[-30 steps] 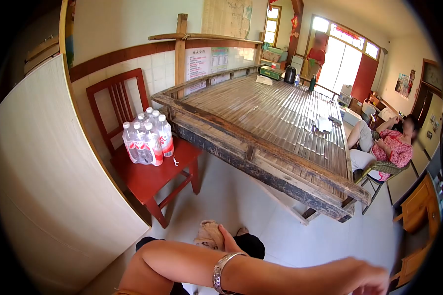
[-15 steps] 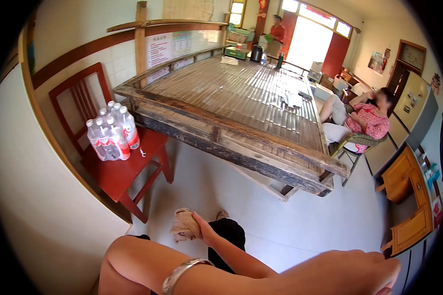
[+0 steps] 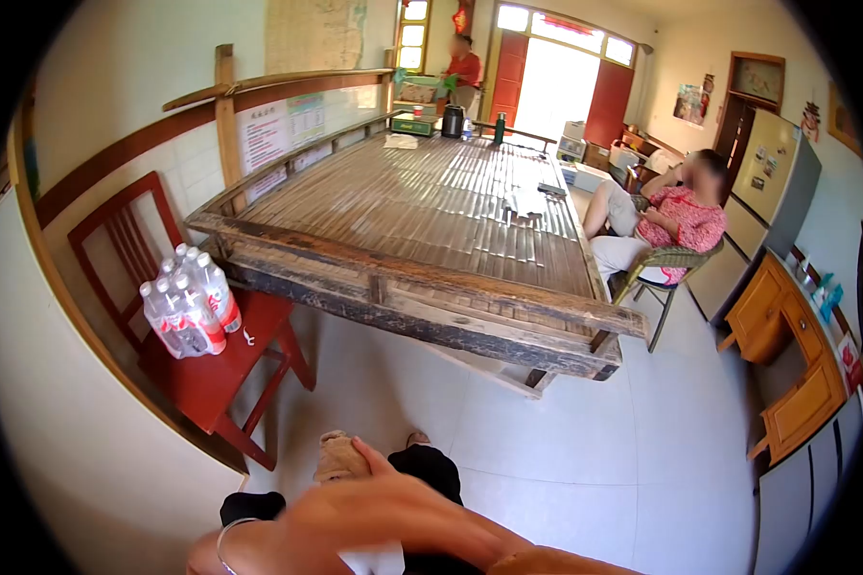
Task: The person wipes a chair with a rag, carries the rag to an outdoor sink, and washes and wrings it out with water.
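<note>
A crumpled beige cloth [image 3: 340, 458] is in my right hand [image 3: 376, 460], low in front of my legs. The fingers press against the cloth's right side, and part of that hand is hidden. My left hand [image 3: 384, 508], with a thin silver bracelet on its wrist, lies across my right forearm. Motion smears its fingers, so whether it is open or closed does not show.
Beside a red chair [image 3: 211, 369] holding packed bottles [image 3: 187, 307] stands a large slatted bamboo platform [image 3: 412, 230]. A person [image 3: 676, 220] sits at its right side; another [image 3: 464, 72] stands at the far end. A wooden desk [image 3: 786, 335] is on the right.
My left hand has swung from the far lower right back to the left, over my right forearm. The cloth stays in my right hand. The view has turned to the right.
</note>
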Available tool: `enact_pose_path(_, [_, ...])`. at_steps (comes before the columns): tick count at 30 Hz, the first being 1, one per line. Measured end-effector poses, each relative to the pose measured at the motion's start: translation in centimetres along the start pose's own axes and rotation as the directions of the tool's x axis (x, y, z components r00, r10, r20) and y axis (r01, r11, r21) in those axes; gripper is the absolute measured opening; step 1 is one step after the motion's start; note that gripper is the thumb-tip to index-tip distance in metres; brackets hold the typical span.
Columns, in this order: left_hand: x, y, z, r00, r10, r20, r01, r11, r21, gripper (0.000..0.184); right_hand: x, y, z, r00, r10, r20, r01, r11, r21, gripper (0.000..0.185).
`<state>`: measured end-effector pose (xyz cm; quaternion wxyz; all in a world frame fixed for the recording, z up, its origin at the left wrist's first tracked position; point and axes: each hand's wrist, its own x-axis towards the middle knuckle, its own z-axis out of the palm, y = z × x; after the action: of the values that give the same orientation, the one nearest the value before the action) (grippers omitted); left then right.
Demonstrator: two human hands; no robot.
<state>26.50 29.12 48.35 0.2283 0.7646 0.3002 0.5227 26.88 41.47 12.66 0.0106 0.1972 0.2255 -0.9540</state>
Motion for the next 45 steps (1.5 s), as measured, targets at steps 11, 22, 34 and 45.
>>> enact_pose_path(11, [-21.1,-11.6,3.0,0.289,-0.84,-0.459,0.774,0.487,-0.405,0.063,-4.4,-2.8,1.5,0.979,-0.192,-0.065,0.179,0.968,-0.174,0.052])
enact_pose_path(22, [-23.2,-14.7,6.6,0.272,-0.89,-0.366,0.825,0.411,-0.387,0.077,-8.0,-2.9,-1.2,0.973,-0.215,-0.08,0.206,0.973,-0.102,0.053])
enact_pose_path(34, [-19.6,-19.3,9.1,0.475,-0.875,-0.095,0.322,0.272,-0.907,0.073,-15.2,-1.4,2.5,0.987,-0.141,-0.081,0.145,0.988,0.046,0.046])
enact_pose_path(45, [-19.5,-18.5,12.8,0.596,-0.778,0.199,0.139,-0.144,-0.98,0.084,-17.8,-2.4,3.2,0.981,-0.177,-0.084,0.065,0.699,-0.712,0.054])
